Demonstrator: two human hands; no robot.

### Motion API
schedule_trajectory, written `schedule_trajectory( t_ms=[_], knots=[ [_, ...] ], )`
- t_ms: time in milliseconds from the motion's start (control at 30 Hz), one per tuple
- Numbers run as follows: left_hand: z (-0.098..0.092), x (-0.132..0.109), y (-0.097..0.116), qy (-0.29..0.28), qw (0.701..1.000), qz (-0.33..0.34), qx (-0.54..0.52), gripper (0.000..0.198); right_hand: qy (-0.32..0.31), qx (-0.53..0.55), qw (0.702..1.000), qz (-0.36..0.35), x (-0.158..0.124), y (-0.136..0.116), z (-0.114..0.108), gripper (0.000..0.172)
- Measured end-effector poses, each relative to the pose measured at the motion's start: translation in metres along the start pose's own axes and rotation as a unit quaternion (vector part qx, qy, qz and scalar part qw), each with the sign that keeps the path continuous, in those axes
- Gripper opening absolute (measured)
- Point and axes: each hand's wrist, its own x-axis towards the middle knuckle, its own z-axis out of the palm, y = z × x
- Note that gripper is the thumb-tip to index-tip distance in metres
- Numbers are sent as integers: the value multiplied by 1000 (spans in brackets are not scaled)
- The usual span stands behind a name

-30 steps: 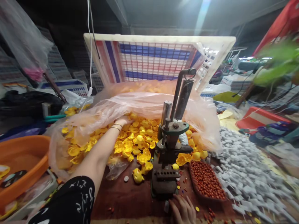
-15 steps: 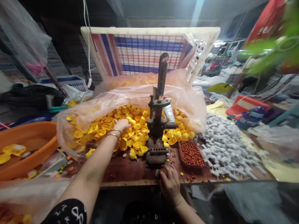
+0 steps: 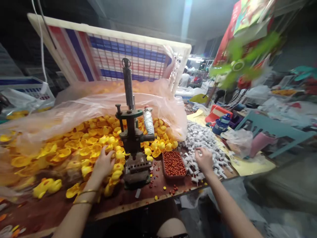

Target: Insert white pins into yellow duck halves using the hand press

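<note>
A heap of yellow plastic duck shells [image 3: 95,140] spreads over the left of the bench. My left hand [image 3: 105,162] is at its right side, thumb and fingers curled round a yellow shell beside the hand press [image 3: 133,142]. To the right, my right hand [image 3: 205,161] is over a pile of small grey-white plastic parts [image 3: 198,134]. Its fingers are drawn together at the pile, and what they hold, if anything, cannot be made out. The press stands upright between both hands, its lever wrapped in silvery material.
A tray of small red-brown beads [image 3: 174,164] stands right of the press. Loose beads and yellow bits lie near the bench edge [image 3: 128,206]. Pinkish plastic sheeting [image 3: 158,94] and a white crate [image 3: 111,31] are behind the shells. A green fan [image 3: 239,66] hangs at upper right.
My right hand has left the front of the press and moved right to the grey-white parts. My left hand stays among the yellow shells, now closer to the press. The view has turned right.
</note>
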Motion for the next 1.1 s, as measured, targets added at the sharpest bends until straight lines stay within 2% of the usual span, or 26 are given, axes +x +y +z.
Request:
schedule_trajectory(
  t_ms=[67, 133, 233, 367, 467, 533, 600, 700, 767, 967, 1033, 1100],
  knots=[
    [-3, -9, -7, 32, 999, 17, 7, 30, -50, -49, 997, 26, 38, 22, 6, 24],
    [-10, -17, -9, 69, 997, 31, 3, 36, -84, -61, 994, 22, 62, 29, 17, 25],
    [-27, -32, -6, 104, 994, 22, -15, 44, -146, -83, 986, 15, 76, 23, 32, 25],
    [-35, -58, -4, 96, 995, 25, -14, 60, -205, -98, 973, 32, 84, 14, 38, 23],
    [-27, -86, 1, 140, 989, 3, 46, 70, -205, -91, 973, 48, 100, 3, 43, 47],
    [-20, -105, 9, 168, 983, -19, 65, 74, -195, -78, 976, 54, 115, -15, 56, 63],
    [-16, -120, 18, 155, 986, -10, 63, 76, -198, -52, 977, 55, 130, -42, 75, 67],
    [-14, -131, 30, 106, 992, 11, 63, 75, -215, 14, 976, 36, 152, -89, 103, 53],
    [-12, -131, 33, 86, 994, 17, 67, 77, -217, 67, 974, 9, 167, -118, 113, 44],
    [-3, -125, 23, 88, 993, 47, 64, 77, -184, 216, 955, -85, 209, -184, 120, 35],
    [-1, -125, 19, 91, 992, 58, 68, 79, -189, 256, 941, -113, 219, -195, 121, 35],
    [-1, -125, 15, 95, 991, 63, 74, 80, -206, 288, 927, -126, 227, -196, 120, 35]
  ],
)
